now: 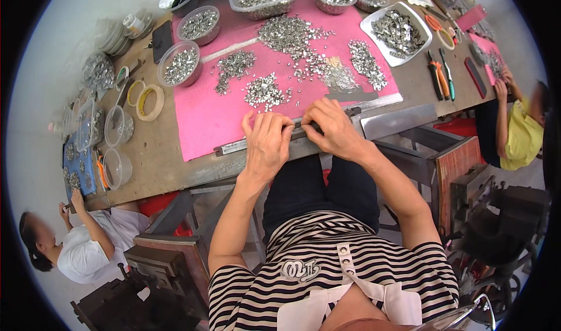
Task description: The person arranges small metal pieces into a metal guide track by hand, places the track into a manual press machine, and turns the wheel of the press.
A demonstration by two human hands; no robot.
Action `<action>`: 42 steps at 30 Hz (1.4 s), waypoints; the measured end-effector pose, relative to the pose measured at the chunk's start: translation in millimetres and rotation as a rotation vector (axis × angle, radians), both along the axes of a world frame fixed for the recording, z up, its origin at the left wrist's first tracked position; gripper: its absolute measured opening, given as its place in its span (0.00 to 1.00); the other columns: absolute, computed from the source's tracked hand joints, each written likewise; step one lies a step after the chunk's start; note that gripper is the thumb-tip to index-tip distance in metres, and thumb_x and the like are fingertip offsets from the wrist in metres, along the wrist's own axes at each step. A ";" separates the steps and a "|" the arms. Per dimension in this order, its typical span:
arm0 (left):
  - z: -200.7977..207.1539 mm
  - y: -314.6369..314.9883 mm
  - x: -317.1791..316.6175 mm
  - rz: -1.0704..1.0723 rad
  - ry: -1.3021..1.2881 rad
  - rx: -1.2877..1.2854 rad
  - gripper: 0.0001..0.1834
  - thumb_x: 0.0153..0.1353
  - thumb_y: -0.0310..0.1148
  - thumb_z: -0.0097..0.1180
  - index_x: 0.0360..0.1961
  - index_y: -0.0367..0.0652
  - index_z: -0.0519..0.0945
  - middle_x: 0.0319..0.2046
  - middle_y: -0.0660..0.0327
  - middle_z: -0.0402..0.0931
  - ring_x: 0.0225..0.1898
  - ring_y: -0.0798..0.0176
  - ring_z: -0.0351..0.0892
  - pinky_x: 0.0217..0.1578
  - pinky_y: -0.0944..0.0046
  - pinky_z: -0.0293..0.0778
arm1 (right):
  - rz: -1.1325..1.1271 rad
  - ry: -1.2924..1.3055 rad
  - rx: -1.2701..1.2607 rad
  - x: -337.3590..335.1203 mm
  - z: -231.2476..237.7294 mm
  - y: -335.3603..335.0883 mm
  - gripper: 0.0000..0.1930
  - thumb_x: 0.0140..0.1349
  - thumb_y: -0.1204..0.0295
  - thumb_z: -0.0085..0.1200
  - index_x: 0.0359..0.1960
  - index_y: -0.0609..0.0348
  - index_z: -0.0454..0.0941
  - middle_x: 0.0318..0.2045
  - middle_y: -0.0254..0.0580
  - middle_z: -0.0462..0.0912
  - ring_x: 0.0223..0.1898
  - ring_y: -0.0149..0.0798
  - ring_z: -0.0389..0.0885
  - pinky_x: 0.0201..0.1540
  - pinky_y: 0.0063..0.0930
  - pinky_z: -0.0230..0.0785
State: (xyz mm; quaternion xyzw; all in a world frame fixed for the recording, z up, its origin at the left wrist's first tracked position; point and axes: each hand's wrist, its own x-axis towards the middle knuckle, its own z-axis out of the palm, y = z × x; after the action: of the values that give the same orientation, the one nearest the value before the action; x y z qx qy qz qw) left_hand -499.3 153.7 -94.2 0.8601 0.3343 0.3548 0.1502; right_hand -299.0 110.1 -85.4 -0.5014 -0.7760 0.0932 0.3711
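Left hand [269, 137] and right hand [334, 126] pinch dark bar [352, 112] at near edge of pink mat [196, 117]; cannot tell if fingertips hide small piece. Metal pieces [289, 34] heaped farther. Step appears fine fitting along bar; next move likely calls for steady grip.

On the mat [201, 117], heaps of metal pieces [286, 34]; along its far edge, plastic tubs [266, 11]; to its left, tape rolls [144, 112]; at far right, a dish [366, 24]; right of that, pliers [433, 73]; along its near edge, a bar [231, 148].
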 end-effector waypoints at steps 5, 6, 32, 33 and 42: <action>-2.6 24.1 -21.1 0.128 0.031 0.049 0.04 0.64 0.28 0.62 0.38 0.44 0.80 0.36 0.63 0.78 0.41 0.57 0.77 0.61 0.45 0.58 | 0.016 -0.087 0.086 -0.7 -4.9 -0.1 0.07 0.57 0.76 0.64 0.35 0.58 0.78 0.34 0.38 0.75 0.40 0.44 0.75 0.46 0.38 0.64; -1.9 29.5 -29.2 0.155 0.090 0.041 0.04 0.63 0.28 0.62 0.39 0.45 0.80 0.37 0.62 0.78 0.43 0.57 0.76 0.62 0.43 0.57 | 0.034 -0.109 0.097 -0.1 -3.4 -0.1 0.07 0.57 0.76 0.64 0.35 0.58 0.79 0.34 0.38 0.75 0.40 0.44 0.75 0.46 0.38 0.64; -1.6 3.0 -0.6 -0.029 -0.018 -0.048 0.09 0.56 0.26 0.66 0.38 0.44 0.81 0.38 0.61 0.80 0.44 0.57 0.78 0.62 0.44 0.59 | -0.096 -0.158 0.078 11.6 -8.2 44.2 0.04 0.59 0.75 0.61 0.34 0.57 0.80 0.33 0.39 0.77 0.40 0.43 0.76 0.46 0.38 0.63; -1.6 3.0 -0.5 -0.029 -0.007 -0.034 0.09 0.55 0.25 0.66 0.37 0.44 0.81 0.38 0.62 0.79 0.44 0.57 0.78 0.62 0.43 0.59 | -0.098 -0.134 0.054 12.4 -7.9 43.2 0.04 0.59 0.74 0.61 0.35 0.57 0.80 0.33 0.39 0.77 0.40 0.43 0.76 0.46 0.38 0.63; -2.0 -1.4 -3.0 -0.040 -0.065 -0.133 0.10 0.57 0.26 0.65 0.41 0.43 0.83 0.39 0.61 0.80 0.46 0.56 0.78 0.64 0.40 0.58 | -0.123 -0.191 0.088 -1.4 -16.9 50.7 0.04 0.59 0.74 0.61 0.35 0.57 0.80 0.32 0.39 0.76 0.39 0.44 0.76 0.46 0.39 0.63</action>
State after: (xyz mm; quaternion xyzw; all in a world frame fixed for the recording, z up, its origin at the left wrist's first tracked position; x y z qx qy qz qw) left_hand -502.3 152.3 -96.2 0.8428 0.3349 0.3564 0.2248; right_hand -300.4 160.8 -102.3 -0.5380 -0.7789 -0.0122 0.3221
